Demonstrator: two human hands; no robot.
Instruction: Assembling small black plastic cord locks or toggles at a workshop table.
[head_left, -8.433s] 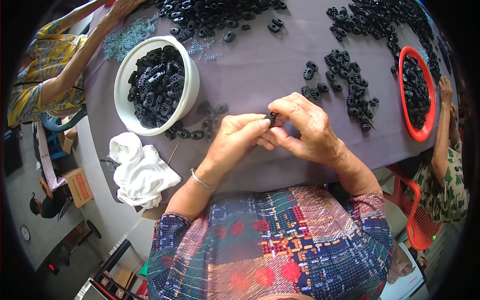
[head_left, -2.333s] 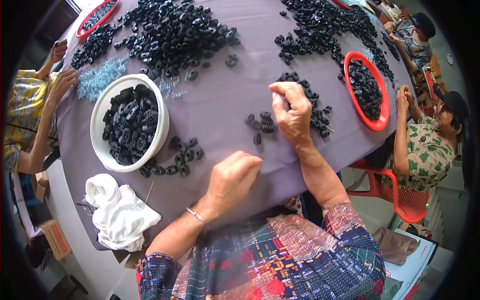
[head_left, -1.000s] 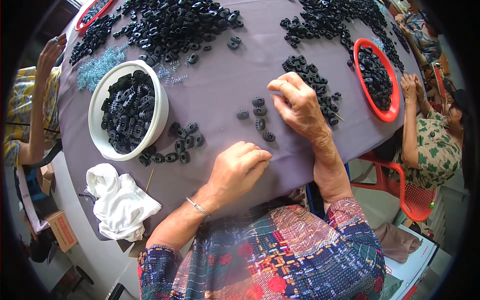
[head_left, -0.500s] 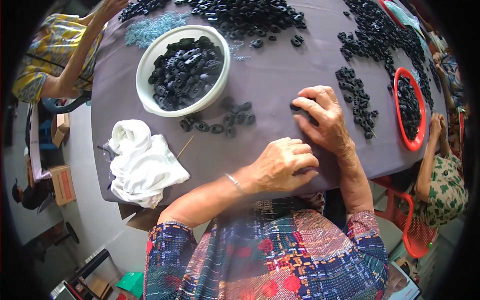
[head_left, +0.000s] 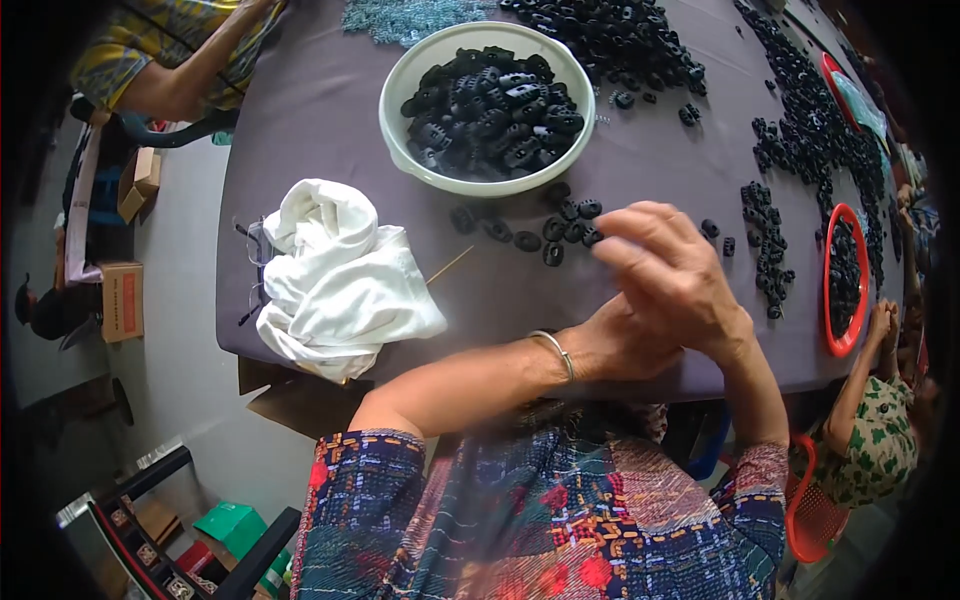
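Note:
My right hand [head_left: 675, 275] reaches left over the table, its fingers stretched and a little blurred. The fingertips are beside a loose cluster of small black oval plastic pieces [head_left: 553, 230] with holes in them, like cord locks. Whether the fingertips touch one cannot be made out. Close beneath it is my left hand [head_left: 630, 340], with a bangle on the wrist; its fingers are hidden behind the right hand. Beyond the cluster stands a pale round bowl [head_left: 397, 160] heaped with the same black pieces [head_left: 490, 110].
At the left lie a white cloth [head_left: 345, 270], eyeglasses [head_left: 252, 270] and a thin wooden stick [head_left: 450, 265]. Far off are a clear-blue heap of tiny parts [head_left: 415, 18] and black piles [head_left: 620, 45]. A red tray [head_left: 845, 280] of pieces stands right. Other people sit at both sides.
The view has shifted, so the bowl and cloth appear farther right. My right hand has moved from the table at right to the loose cluster, now overlapping my left hand.

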